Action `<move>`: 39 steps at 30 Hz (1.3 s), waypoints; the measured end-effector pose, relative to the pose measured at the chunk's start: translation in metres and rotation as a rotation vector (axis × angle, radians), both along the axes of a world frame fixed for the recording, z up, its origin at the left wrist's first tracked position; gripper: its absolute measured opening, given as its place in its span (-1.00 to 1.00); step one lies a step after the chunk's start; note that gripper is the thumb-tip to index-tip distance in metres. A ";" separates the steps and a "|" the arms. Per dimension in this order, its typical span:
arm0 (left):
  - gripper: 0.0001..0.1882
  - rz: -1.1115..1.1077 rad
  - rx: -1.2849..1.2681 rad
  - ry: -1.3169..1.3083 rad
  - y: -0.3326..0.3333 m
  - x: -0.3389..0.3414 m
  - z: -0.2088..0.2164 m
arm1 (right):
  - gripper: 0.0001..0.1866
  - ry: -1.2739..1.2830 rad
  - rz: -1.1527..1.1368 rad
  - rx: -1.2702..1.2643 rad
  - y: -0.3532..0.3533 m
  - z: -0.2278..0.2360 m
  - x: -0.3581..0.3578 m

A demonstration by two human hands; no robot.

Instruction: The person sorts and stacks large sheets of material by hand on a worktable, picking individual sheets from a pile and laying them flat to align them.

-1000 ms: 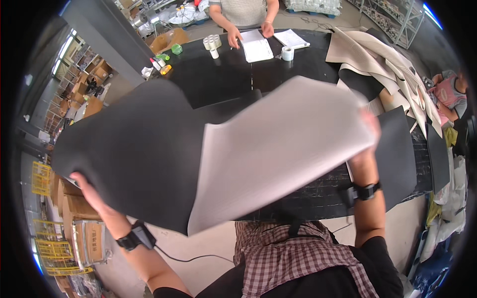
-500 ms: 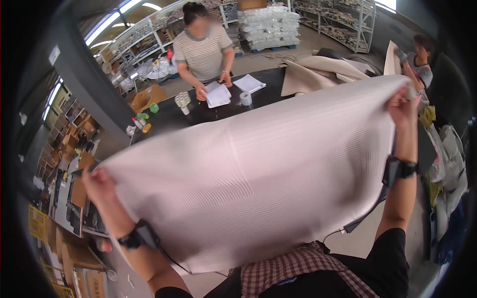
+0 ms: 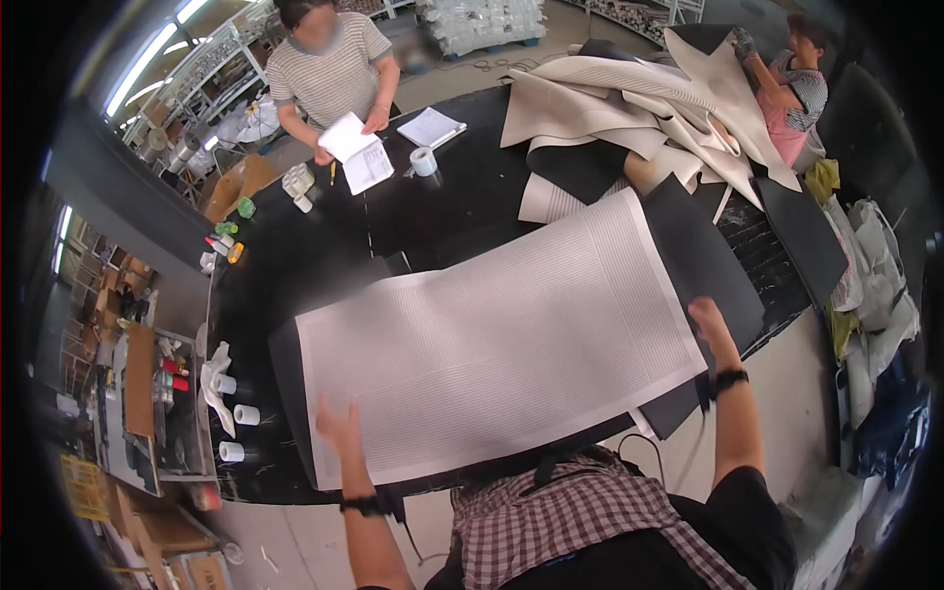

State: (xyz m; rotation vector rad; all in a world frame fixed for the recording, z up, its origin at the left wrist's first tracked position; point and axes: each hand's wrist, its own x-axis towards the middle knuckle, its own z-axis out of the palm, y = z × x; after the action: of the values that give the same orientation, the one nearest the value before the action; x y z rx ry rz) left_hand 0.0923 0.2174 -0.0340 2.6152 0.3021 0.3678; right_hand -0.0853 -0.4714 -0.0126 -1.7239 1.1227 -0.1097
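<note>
A large pale sheet with fine ribbed lines (image 3: pixel 492 339) lies flat on the black table (image 3: pixel 324 256), its light side up. My left hand (image 3: pixel 339 425) hovers at the sheet's near left edge, fingers spread, holding nothing. At the sheet's right edge my right hand (image 3: pixel 706 320) is also open and empty. A dark sheet (image 3: pixel 703 256) sticks out from under the pale one on the right.
A heap of pale and dark sheets (image 3: pixel 639 98) sits at the far right, where a person in a pink apron (image 3: pixel 792 74) handles it. Another person in a striped shirt (image 3: pixel 329 74) holds papers across the table. Tape rolls (image 3: pixel 236 433) and small bottles line the left edge.
The sheet that I held up spread in the air has come down flat on the table, light side up. Both hands have let go of it.
</note>
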 end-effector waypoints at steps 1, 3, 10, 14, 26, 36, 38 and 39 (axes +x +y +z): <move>-0.05 0.230 0.265 0.025 0.005 -0.029 -0.007 | -0.54 -0.004 -0.013 -0.034 0.002 -0.009 -0.024; 0.07 0.610 0.098 0.255 0.018 -0.068 -0.023 | -0.60 -0.102 0.158 -0.328 -0.025 -0.066 -0.075; -0.03 0.998 -0.415 0.187 0.058 -0.075 -0.016 | -0.70 -0.122 0.028 -0.227 -0.001 -0.050 -0.085; -0.63 0.715 -0.851 0.141 0.085 -0.089 0.000 | -0.68 0.006 0.068 0.053 0.019 -0.009 -0.067; -0.77 0.024 -0.788 -0.234 -0.063 -0.022 0.119 | -0.56 -0.209 0.070 0.192 0.047 0.008 -0.086; -0.72 -1.064 -0.631 -0.032 -0.417 -0.116 0.172 | -0.20 -0.268 -0.067 0.313 0.033 -0.014 -0.091; -0.76 -1.187 -0.586 -0.097 -0.458 -0.129 0.124 | -0.20 -0.391 -0.053 0.424 0.033 -0.022 -0.088; -0.75 -1.242 -0.508 -0.083 -0.471 -0.134 0.097 | -0.22 -0.405 -0.071 0.447 0.037 -0.020 -0.085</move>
State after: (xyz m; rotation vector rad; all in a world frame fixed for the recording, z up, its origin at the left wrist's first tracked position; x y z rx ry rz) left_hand -0.0421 -0.2540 0.0633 1.8171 -1.0688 -0.0530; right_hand -0.1705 -0.4344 -0.0331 -1.1971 0.8292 -0.2234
